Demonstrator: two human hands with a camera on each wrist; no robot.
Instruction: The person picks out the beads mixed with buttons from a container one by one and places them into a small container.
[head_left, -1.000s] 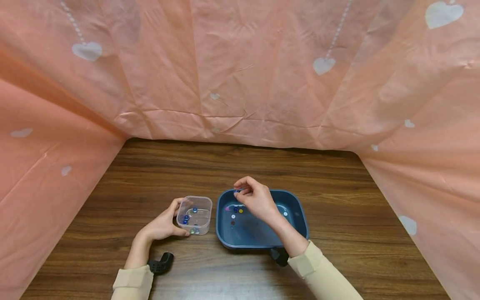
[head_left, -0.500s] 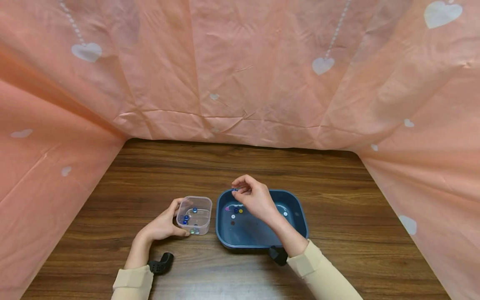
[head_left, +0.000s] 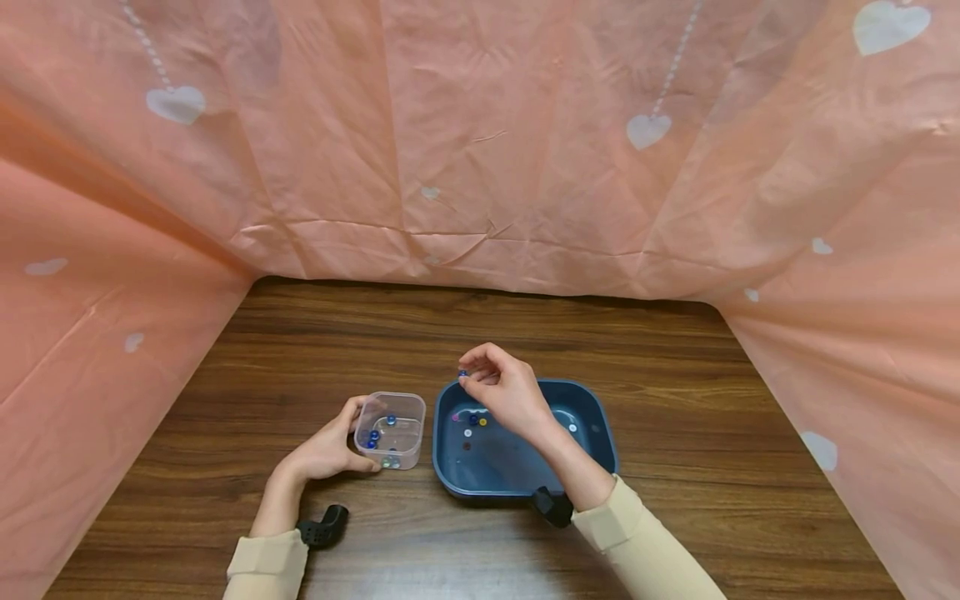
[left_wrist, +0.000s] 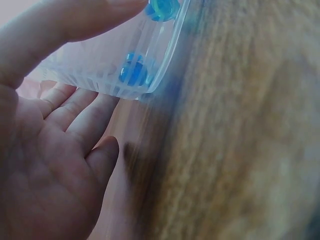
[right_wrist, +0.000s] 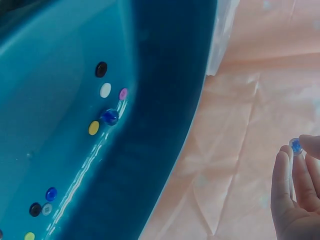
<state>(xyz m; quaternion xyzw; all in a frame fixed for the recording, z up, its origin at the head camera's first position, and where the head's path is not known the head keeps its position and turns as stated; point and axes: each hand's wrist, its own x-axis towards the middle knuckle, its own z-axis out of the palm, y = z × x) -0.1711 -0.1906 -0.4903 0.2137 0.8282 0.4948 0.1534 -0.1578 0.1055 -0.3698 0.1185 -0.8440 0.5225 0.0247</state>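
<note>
My left hand [head_left: 324, 452] holds a small clear plastic container [head_left: 417, 429], thumb and fingers round its sides, on the table. Several blue and greenish glass marbles [head_left: 373, 436] lie inside it. My right hand [head_left: 512, 398] pinches a clear-and-blue marble [right_wrist: 296, 146] between thumb and fingertips, above the far left rim of a dark blue basin [head_left: 517, 479]. On the basin floor, another blue marble [right_wrist: 109, 117] lies near a yellow button [right_wrist: 94, 128], a white button [right_wrist: 105, 90], a pink button [right_wrist: 123, 94] and a black button [right_wrist: 101, 69].
The basin stands just right of the container, with a narrow gap between them. More small buttons [right_wrist: 35, 209] lie farther along the basin floor. Both stand on a brown wooden table [head_left: 337, 333]. A pink curtain [head_left: 480, 208] with white hearts closes off the back and sides.
My right hand has moved slightly left and away from me, taking the pinched marble past the basin's far left rim. My left hand and the container have stayed put.
</note>
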